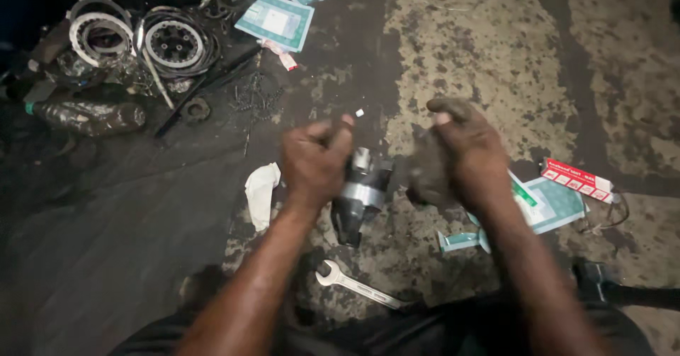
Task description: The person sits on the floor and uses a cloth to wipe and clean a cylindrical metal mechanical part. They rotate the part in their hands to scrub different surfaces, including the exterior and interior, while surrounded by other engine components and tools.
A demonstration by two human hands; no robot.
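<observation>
The left hand (312,166) holds a dark metal part (361,196) with a bright band — fingers closed around its upper end, so the part hangs upright above the floor (482,51), about mid-frame. The right hand (464,154) is just beside it, fingers curled shut on a dark greasy rag (423,179) (its shape is hard to make out). Below the part, a spanner (354,284) lies on the floor near the bottom edge. A white scrap of cloth (261,193) lies just left of the left hand. Right of the right hand lie a teal packet (556,204) and a red box (577,179). Toward the top-left corner sit ring-shaped clutch plates (99,34), a dirty bottle (88,115) and more teal packets (275,19) — all well apart from the hands.
</observation>
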